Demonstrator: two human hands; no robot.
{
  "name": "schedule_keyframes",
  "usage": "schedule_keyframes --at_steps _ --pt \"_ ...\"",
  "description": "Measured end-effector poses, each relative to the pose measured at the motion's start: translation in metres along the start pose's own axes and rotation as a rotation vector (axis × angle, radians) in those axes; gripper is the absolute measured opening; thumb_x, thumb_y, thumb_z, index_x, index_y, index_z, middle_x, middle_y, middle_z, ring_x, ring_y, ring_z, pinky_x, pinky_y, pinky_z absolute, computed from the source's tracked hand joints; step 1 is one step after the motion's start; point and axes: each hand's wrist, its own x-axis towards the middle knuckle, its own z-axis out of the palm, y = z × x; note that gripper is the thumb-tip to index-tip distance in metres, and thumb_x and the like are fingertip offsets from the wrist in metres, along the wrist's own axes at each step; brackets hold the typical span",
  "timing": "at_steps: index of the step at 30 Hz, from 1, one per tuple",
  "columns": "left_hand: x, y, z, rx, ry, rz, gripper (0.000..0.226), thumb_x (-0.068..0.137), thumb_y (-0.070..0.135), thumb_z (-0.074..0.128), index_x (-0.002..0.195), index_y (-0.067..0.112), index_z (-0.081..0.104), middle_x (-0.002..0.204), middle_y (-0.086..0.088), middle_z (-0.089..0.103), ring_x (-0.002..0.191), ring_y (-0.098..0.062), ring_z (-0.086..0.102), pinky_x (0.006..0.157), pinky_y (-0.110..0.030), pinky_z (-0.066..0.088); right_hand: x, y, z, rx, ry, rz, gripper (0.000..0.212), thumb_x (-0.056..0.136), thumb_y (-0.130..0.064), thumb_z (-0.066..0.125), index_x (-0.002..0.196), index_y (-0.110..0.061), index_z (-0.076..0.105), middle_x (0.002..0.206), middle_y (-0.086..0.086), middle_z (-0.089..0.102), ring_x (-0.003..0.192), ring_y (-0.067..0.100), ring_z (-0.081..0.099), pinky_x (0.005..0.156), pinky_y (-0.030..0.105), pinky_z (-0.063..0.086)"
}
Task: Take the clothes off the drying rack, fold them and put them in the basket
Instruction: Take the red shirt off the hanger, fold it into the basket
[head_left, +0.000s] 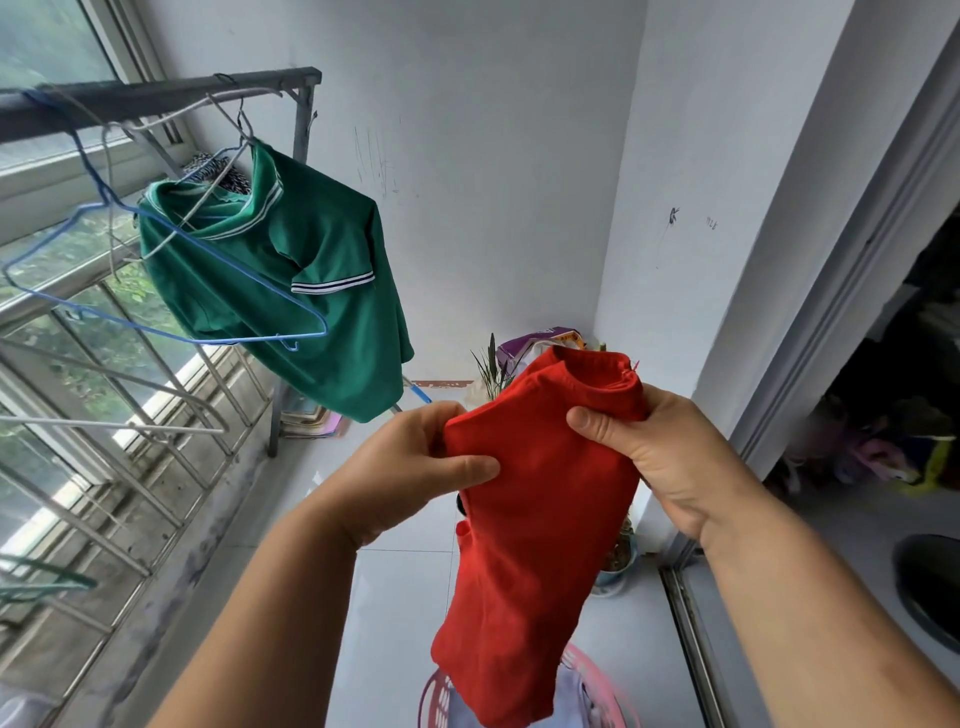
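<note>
A red garment hangs folded lengthwise in front of me, held at its upper part by both hands. My left hand pinches its left edge with thumb on the front. My right hand grips its right edge near the collar. Directly below, a pink basket shows a bit of pale cloth inside and is largely hidden by the red garment. A green polo shirt with white-striped trim hangs on a wire hanger from the dark rack bar at the upper left.
Empty hangers, one blue, dangle from the bar by the barred window. Potted plants and a purple bag stand in the far corner. A sliding door track runs along the right, with a cluttered room beyond it.
</note>
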Motion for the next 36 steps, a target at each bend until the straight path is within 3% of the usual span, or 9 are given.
schedule_keyframes --at_steps 2,7,13,18,30,36 --pt "0.002 -0.001 0.004 0.040 0.046 0.006 0.019 0.063 0.021 0.081 0.069 0.024 0.063 0.070 -0.001 0.062 0.070 -0.016 0.058 0.073 -0.037 0.049 -0.001 0.001 -0.001 -0.012 -0.005 -0.004 0.043 0.055 -0.025 0.082 0.096 -0.014 0.075 0.096 0.003 0.077 0.096 0.017 0.072 0.089 0.031 0.052" --pt "0.003 -0.002 0.005 0.021 0.035 0.027 0.024 0.068 0.016 0.078 0.064 0.024 0.056 0.071 -0.007 0.056 0.072 -0.020 0.052 0.075 -0.043 0.047 -0.002 0.001 -0.004 -0.035 -0.026 -0.025 0.040 0.058 -0.024 0.080 0.097 -0.016 0.075 0.097 0.002 0.077 0.094 0.013 0.072 0.084 0.025 0.052" --pt "0.008 -0.010 0.009 -0.019 -0.022 0.028 0.032 0.071 0.011 0.073 0.060 0.028 0.048 0.062 0.006 0.040 0.063 -0.012 0.036 0.060 -0.029 0.032 -0.004 0.006 -0.011 -0.063 -0.046 -0.030 0.035 0.058 -0.025 0.080 0.093 -0.020 0.075 0.096 -0.001 0.077 0.094 0.011 0.072 0.086 0.024 0.053" --pt "0.012 -0.021 0.013 -0.009 -0.073 0.008 0.032 0.073 0.011 0.071 0.061 0.028 0.048 0.063 0.007 0.040 0.063 -0.009 0.037 0.060 -0.026 0.033 -0.006 0.016 -0.017 -0.066 -0.034 -0.012 0.033 0.058 -0.024 0.079 0.090 -0.021 0.074 0.093 -0.002 0.077 0.089 0.007 0.072 0.082 0.020 0.053" --pt "0.021 -0.035 0.022 -0.014 -0.183 -0.048 0.032 0.075 0.011 0.072 0.060 0.028 0.050 0.065 0.005 0.042 0.066 -0.011 0.039 0.064 -0.024 0.036 -0.008 0.038 -0.029 -0.050 -0.005 0.011 0.033 0.052 -0.026 0.081 0.085 -0.023 0.077 0.093 -0.003 0.078 0.090 0.008 0.071 0.092 0.028 0.051" --pt "0.022 -0.049 0.021 0.011 -0.232 -0.093 0.037 0.082 0.005 0.072 0.063 0.027 0.050 0.065 0.007 0.044 0.067 -0.010 0.040 0.066 -0.029 0.037 -0.013 0.057 -0.033 -0.045 0.007 0.039 0.037 0.054 -0.023 0.080 0.091 -0.021 0.076 0.095 -0.001 0.077 0.093 0.010 0.070 0.093 0.028 0.052"
